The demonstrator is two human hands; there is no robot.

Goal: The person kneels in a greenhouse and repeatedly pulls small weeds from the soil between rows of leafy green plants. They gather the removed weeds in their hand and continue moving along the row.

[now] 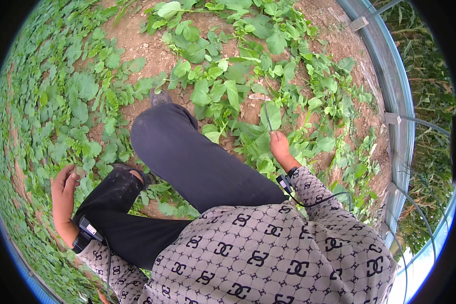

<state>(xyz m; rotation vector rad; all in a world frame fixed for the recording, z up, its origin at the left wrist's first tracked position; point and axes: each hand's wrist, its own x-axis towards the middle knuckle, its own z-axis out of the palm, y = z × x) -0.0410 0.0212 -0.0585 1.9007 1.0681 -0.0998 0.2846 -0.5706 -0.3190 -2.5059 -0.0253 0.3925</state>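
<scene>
My right hand (279, 146) is closed on the handle end of a small hoe (268, 114) with a thin metal shaft. The pale blade of the hoe lies among leafy green plants (231, 91) and bare soil ahead of my knee. My left hand (65, 186) hangs at the left beside my bent leg, above more plants, its fingers curled loosely; whether something small is between the fingertips cannot be told. Both wrists carry a dark band with a small cabled device.
Dense leafy plants (76, 95) cover the ground at the left. Along the right runs a clear plastic sheet wall (397, 95) with metal hoops, and tall plants (425, 76) stand beyond it. My shoe (160, 98) rests on brown soil (144, 49).
</scene>
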